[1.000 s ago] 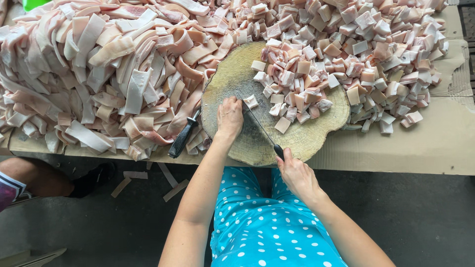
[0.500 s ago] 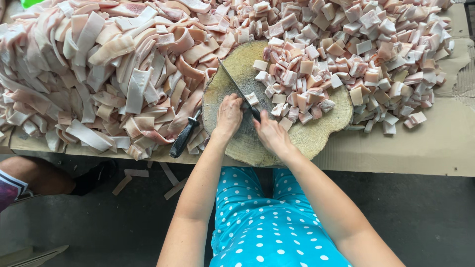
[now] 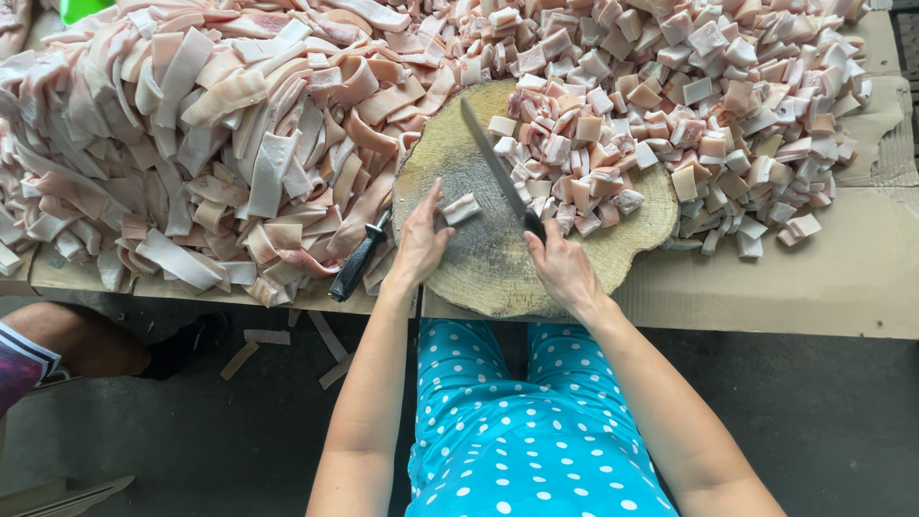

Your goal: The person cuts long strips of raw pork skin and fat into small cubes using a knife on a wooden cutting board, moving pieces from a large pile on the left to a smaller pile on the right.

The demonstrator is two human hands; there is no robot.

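My right hand (image 3: 565,268) grips the black handle of a long knife (image 3: 496,165), whose blade lies flat across a round wooden chopping block (image 3: 479,268), pointing away from me. My left hand (image 3: 419,239) rests on the block with fingers spread, the thumb touching one small pale meat piece (image 3: 462,208). A mound of cut pink-and-white meat cubes (image 3: 613,163) covers the block's right side and spills beyond it.
A big pile of long meat strips (image 3: 211,144) fills the table's left. A second black-handled knife (image 3: 359,258) lies by the strips, left of the block. Brown cardboard (image 3: 823,278) covers the table. Another person's leg (image 3: 86,340) is at lower left.
The right hand moved forward with the knife and pushed the cut pieces to the right pile. The left hand shifted slightly and now touches a single remaining piece.
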